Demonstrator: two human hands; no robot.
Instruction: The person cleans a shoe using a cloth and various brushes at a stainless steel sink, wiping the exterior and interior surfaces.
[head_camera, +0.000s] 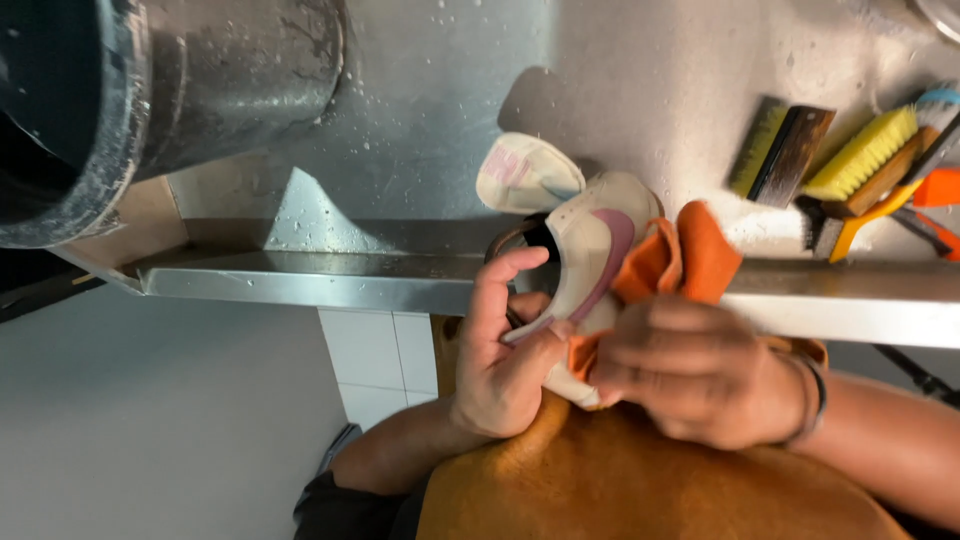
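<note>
Shoe (580, 250) sits in the middle of my view, a cream-coloured one with a purple curved stripe on its side and a pale tongue with pink marks sticking up. It is held above the front edge of a steel worktop (300, 280), partly over the wet metal surface and partly over my lap.

My left hand (505, 350) has its grip closed around the shoe at the opening, thumb and fingers wrapped on the rim, with the index finger raised and curled over the top. My right hand (690, 370) has its grip closed on an orange cloth (690, 260), pressed against the side of the shoe near the sole; the cloth bunches up behind the shoe. The right hand is a bit blurred. A dark band (818, 385) sits on that wrist.

Below the hands I see a brown apron (620, 480). On the worktop, well apart to the right, lie several brushes (860, 160), 1 with yellow bristles and 1 with a dark wooden back. At the left stands a large grey metal drum (180, 80), speckled with droplets. White tiles (380, 360) show under the worktop edge.
</note>
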